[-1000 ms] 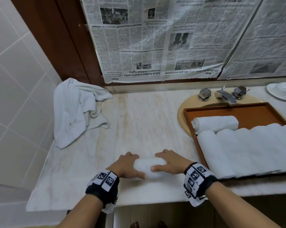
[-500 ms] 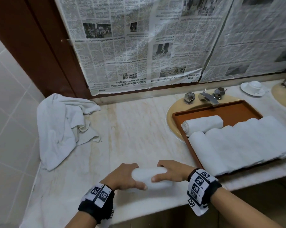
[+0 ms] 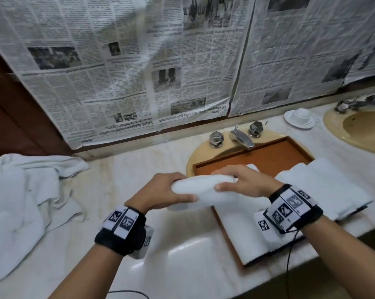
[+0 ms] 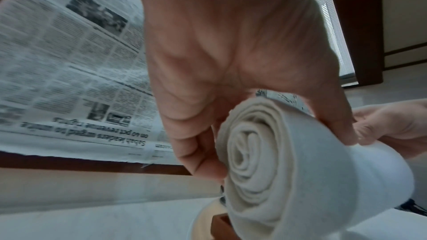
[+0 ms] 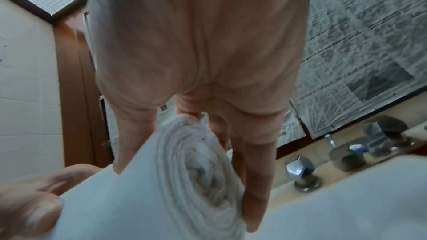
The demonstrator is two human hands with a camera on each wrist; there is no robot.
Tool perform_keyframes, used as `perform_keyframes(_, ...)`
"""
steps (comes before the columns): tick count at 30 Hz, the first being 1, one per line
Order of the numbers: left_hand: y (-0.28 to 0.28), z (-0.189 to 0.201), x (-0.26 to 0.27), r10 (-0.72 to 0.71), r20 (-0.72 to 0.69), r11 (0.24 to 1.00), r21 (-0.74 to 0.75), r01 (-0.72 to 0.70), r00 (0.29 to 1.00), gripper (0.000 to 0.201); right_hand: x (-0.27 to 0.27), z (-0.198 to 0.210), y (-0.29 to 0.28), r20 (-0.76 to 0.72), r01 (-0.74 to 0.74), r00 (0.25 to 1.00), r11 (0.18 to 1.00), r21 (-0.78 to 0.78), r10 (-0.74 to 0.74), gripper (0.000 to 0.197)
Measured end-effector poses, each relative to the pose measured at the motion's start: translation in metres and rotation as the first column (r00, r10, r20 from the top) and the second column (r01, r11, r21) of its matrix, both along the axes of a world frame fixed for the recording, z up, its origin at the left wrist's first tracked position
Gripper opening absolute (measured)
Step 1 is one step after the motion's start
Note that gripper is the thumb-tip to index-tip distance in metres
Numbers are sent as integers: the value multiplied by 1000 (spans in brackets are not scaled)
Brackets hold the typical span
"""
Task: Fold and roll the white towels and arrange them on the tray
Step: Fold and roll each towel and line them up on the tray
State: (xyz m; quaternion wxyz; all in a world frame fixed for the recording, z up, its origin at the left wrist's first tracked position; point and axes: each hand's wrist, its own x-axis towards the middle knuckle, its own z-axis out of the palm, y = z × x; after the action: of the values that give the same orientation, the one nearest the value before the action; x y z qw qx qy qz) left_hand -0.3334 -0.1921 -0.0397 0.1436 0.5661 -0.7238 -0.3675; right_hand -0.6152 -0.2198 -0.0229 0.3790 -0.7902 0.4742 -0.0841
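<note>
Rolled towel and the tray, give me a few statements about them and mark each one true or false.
1. Both hands hold the rolled towel. True: the left hand and right hand each grip an end.
2. The tray is empty. False: rolled towels already lie in it.
3. The tray sits over a sink. True.
4. The loose towels lie right of the tray. False: they are on the counter's left.
5. The held roll rests on the counter. False: it is lifted.

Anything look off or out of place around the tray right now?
The tray sits over a sink, not on the counter, and its rolled towels overhang its right edge. A crumpled towel lies unfolded on the left. The roll in both hands looks tight and even.
</note>
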Motion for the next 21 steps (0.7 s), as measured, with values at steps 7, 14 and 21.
perform_keyframes(7,-100,-12,-80,99,-39,995,-25,-100,994,56,-64,-1,-117,-20,34,999,998,45,-33,47)
perform_keyframes(14,-140,-60,-104,136,45,988,73,-139,990,56,-74,-47,-170,-121,-28,992,992,119,43,45)
perform_keyframes(21,-143,-75,-108,0,195,989,147,-29,981,46,-79,-70,-177,-174,-15,983,976,218,54,42)
